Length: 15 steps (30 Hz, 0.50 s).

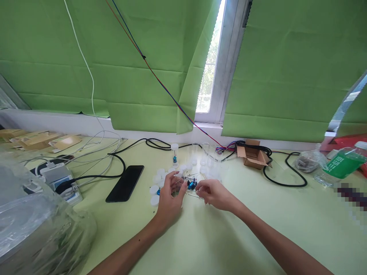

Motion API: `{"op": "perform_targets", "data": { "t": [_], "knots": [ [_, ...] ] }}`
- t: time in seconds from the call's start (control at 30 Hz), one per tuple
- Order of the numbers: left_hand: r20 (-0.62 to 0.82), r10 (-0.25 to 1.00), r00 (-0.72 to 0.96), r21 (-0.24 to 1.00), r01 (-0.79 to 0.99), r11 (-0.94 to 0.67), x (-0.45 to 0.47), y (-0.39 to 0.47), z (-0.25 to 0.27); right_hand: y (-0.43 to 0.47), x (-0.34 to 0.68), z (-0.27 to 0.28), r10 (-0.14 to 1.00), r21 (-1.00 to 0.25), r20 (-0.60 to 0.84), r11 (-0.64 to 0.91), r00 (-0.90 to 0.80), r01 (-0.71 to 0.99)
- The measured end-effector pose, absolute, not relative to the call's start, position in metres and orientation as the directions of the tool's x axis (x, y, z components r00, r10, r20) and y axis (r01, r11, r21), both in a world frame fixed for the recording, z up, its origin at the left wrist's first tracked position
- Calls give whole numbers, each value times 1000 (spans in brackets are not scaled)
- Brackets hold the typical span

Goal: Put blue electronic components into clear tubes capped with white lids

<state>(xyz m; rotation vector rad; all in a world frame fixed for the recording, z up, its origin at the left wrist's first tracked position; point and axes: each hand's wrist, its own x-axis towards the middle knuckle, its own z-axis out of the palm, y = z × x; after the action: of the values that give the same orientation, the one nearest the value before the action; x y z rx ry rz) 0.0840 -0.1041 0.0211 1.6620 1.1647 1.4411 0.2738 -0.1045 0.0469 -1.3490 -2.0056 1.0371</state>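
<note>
My left hand (171, 195) is curved over the table, thumb and fingers apart, beside a small pile of blue and black parts (191, 185) with thin metal pins. Nothing shows clearly gripped in it. On the pile's other side, my right hand (213, 194) has its fingertips drawn together low over the pins; whatever they pinch is too small to make out. White round caps (155, 200) lie left of my left hand. Behind both hands stand several clear tubes (205, 149). One capped tube (174, 154) stands upright with a blue part inside.
A black phone (125, 183) lies to the left, near a power strip (67, 185) with cables. A large clear plastic bag (43, 221) fills the near left. An open cardboard box (254, 154), a black cable (283, 185) and a green-labelled bottle (341, 166) are at right.
</note>
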Motion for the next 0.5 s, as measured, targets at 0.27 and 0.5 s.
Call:
{"op": "perform_targets", "data": {
  "t": [0.27, 0.5],
  "knots": [
    [460, 888, 18, 843, 307, -442, 84, -103, 14, -109, 266, 36, 925, -570, 143, 369, -353, 735],
    [527, 843, 112, 776, 341, -531, 83, -102, 13, -107, 262, 28, 921, -420, 116, 384, -371, 822]
  ]
}}
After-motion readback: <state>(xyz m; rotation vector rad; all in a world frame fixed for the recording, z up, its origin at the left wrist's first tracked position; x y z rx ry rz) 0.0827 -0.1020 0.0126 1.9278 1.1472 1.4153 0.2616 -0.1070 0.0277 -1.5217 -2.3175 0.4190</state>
